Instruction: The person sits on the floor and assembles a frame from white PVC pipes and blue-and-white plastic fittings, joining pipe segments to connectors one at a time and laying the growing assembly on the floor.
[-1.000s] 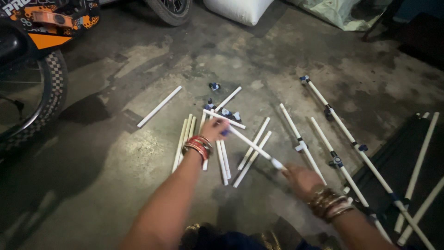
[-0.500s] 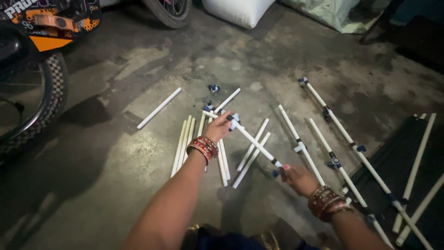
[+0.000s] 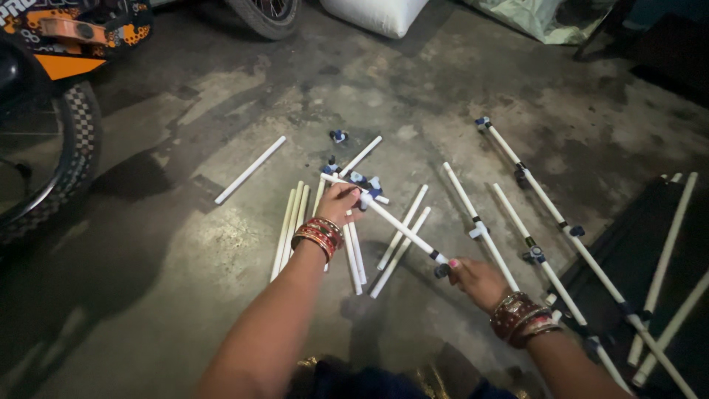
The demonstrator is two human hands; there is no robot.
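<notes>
Near the middle of the concrete floor (image 3: 221, 244), the left hand (image 3: 338, 203) has its fingers curled around the far end of a white pipe (image 3: 399, 225), where a small blue-and-white connector (image 3: 365, 199) sits. The right hand (image 3: 476, 281) pinches the near end of the same pipe, fingers closed just behind a dark fitting (image 3: 441, 270) there. This pipe is lifted clear of the floor and slopes from the left hand down toward the right one. Each wrist carries a stack of bangles, red on the left (image 3: 317, 235) and darker on the right (image 3: 519, 319).

Under the left hand lies a loose bundle of short white pipes (image 3: 292, 225); about seven or eight can be counted, though overlap makes the number uncertain. Two more short pipes (image 3: 402, 236) lie side by side beneath the held one. One single pipe (image 3: 249, 170) lies apart, toward the left edge of the floor. Beyond the left hand are roughly four small blue connectors (image 3: 339, 136), some partly hidden.

Toward the right edge, three long jointed rods (image 3: 546, 203) with dark clips lie roughly parallel. Farther right, a black fabric sheet (image 3: 635, 258) carries three more white pipes (image 3: 668, 258).

At the far left corner stands a bicycle wheel (image 3: 66, 148) under an orange frame, a second tyre (image 3: 266, 18) shows along the far edge, and a white sack (image 3: 373, 15) lies beside it.
</notes>
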